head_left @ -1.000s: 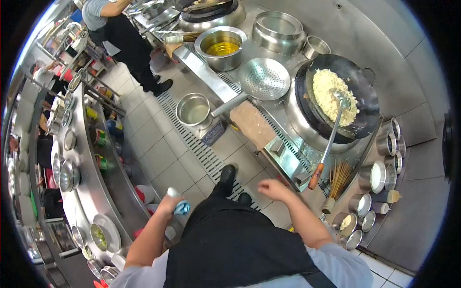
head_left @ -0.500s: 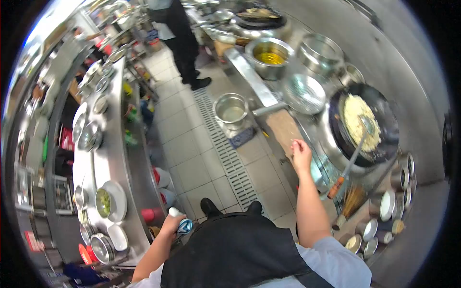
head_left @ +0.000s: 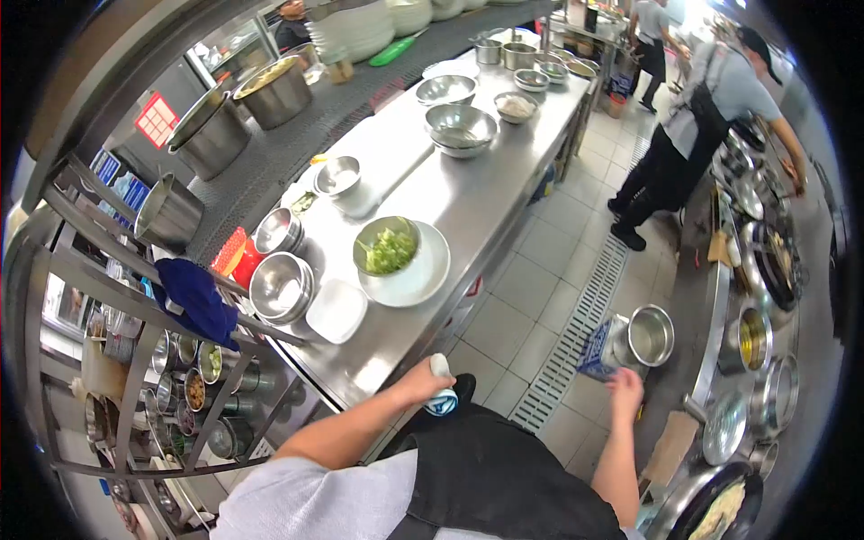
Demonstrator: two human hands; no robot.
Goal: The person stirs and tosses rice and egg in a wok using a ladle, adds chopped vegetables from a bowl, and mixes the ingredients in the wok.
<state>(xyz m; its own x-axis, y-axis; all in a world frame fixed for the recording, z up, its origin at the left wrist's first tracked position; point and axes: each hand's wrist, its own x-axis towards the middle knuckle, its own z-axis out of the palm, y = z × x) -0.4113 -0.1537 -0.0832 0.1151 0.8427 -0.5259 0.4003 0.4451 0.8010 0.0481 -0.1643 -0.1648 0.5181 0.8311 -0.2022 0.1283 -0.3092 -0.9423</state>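
The only view is looking from the person's head, facing forward and steeply down, so the black apron (head_left: 504, 477) is filling the near bottom edge. It is taking in the stainless-steel worktable (head_left: 441, 202) at middle distance on the left and the wok range (head_left: 711, 306) on the right, with the aisle floor (head_left: 522, 297) running away between.

Pale square tiles cover the floor (head_left: 526, 292), split by a slotted metal drain grate (head_left: 576, 337). A long stainless-steel counter (head_left: 468, 211) runs beside a dark raised shelf (head_left: 261, 148). Bright light glares at the far end; a metal wall (head_left: 814, 171) curves along the right.
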